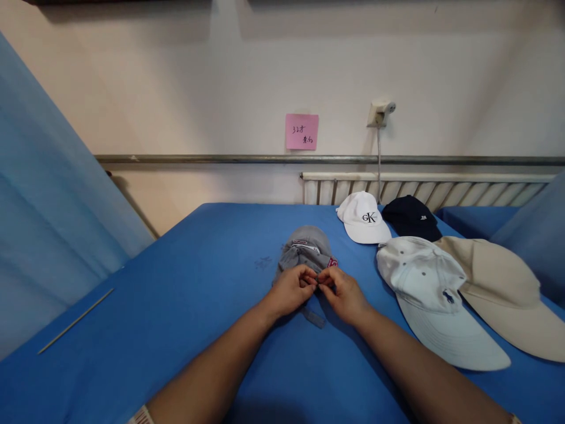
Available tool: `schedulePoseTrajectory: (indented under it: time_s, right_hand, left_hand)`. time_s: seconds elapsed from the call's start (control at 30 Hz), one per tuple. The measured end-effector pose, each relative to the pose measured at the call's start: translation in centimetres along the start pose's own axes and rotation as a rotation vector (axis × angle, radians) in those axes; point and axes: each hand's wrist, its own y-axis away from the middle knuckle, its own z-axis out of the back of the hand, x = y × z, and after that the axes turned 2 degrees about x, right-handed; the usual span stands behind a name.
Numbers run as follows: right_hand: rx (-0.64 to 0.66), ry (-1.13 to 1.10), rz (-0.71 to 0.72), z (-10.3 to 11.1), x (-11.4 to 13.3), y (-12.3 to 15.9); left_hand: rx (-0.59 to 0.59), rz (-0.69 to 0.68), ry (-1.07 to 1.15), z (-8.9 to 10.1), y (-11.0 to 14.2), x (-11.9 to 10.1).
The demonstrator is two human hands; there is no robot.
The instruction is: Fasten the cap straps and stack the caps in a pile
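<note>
Gray cap [304, 247] under left hand [316, 282] and right hand [319, 282], fingertips pinched together.

The left hand [293, 288] and right hand [346, 292] pinch a gray cap's [311, 241] near edge on the blue counter [185, 294]; white [362, 218], dark [410, 217], pale [426, 282] and beige [498, 277] caps lie rightward.
</note>
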Motion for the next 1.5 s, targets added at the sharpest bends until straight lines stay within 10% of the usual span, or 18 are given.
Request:
schedulePoseTrajectory:
  time_s: [0.5, 1.17, 1.5]
  right_hand:
    - [-0.007, -0.133, -0.027, -0.5, -0.6, 0.2]
    - [-0.021, -0.153, -0.056, -0.5, -0.9, 0.2]
    - [0.067, 0.020, 0.167, 0.5, 1.3, 0.5]
  left_hand:
    - [-0.011, -0.139, -0.533, 0.2, 0.7, -0.6]
    - [-0.100, -0.079, -0.319, 0.5, 0.3, 0.0]
    - [-0.073, 0.104, 0.135, 0.7, 0.0, -0.7]
